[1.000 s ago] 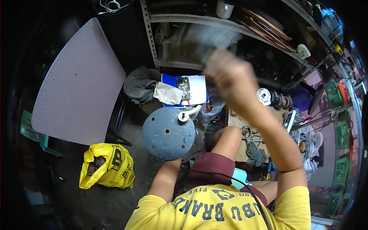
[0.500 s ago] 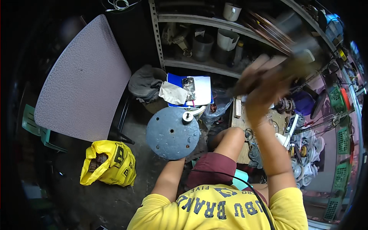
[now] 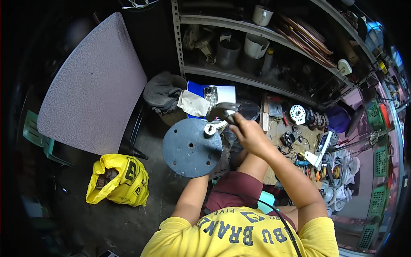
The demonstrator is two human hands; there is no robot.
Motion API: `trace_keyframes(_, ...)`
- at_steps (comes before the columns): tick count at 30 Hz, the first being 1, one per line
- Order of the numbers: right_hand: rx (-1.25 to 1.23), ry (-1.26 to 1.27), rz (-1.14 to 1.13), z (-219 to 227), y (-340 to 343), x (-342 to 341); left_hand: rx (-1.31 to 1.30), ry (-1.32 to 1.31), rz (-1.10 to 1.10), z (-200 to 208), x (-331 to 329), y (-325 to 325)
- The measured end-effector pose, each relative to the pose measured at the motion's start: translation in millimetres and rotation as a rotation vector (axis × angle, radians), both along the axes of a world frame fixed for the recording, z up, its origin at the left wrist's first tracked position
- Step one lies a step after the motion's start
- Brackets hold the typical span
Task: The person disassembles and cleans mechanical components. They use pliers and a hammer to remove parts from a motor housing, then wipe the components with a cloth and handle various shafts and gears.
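Observation:
A round blue-grey disc (image 3: 188, 152) with several small holes lies in front of me. A short white cylinder (image 3: 209, 130) with a dark centre stands upright near its far right edge. My left forearm runs up to the disc's near edge, and the disc hides my left hand. My right hand (image 3: 249, 135) is closed around a dark hammer-like tool (image 3: 222, 112), smeared by motion. The tool's head is just beyond the white cylinder; I cannot tell whether they touch.
To the right, a low wooden board (image 3: 274, 171) carries tools and small parts. A yellow bag (image 3: 128, 182) sits on the floor at left, near a pale chair back (image 3: 92, 90). Beyond the disc are a phone (image 3: 210, 94) and papers. Metal shelves (image 3: 231, 75) hold cups and copper tubing.
My right hand has come down and leftward from high at the upper right, bringing the tool close to the white cylinder. The disc and my left arm have barely moved.

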State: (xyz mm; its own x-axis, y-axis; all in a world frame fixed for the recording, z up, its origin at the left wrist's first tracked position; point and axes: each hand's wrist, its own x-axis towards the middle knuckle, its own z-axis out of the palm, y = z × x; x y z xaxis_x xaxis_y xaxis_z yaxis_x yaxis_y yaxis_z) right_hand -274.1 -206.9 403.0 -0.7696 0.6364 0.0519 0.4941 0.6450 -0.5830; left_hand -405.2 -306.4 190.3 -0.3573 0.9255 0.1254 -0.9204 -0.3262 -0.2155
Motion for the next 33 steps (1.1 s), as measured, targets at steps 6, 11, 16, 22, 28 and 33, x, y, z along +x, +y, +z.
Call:
trace_keyframes(6,0.096,-0.006,0.116,57,2,-5,0.032,-0.064,0.006,-4,-3,1)
trace_keyframes(11,0.556,0.800,0.083,143,10,-3,0.048,-0.114,0.005,-9,-9,-7)
trace_keyframes(16,0.219,-0.346,-0.013,-42,26,-2,0.115,-0.216,-0.061,-17,5,13)
trace_keyframes(22,0.144,0.611,0.034,108,13,-17,0.223,-0.278,-0.088,-12,2,-4)
trace_keyframes(28,0.073,-0.149,0.015,-24,2,1,0.140,-0.444,-0.113,-46,-13,8)
trace_keyframes(33,0.608,0.416,0.231,160,25,6,0.280,-0.471,-0.173,-43,0,0)
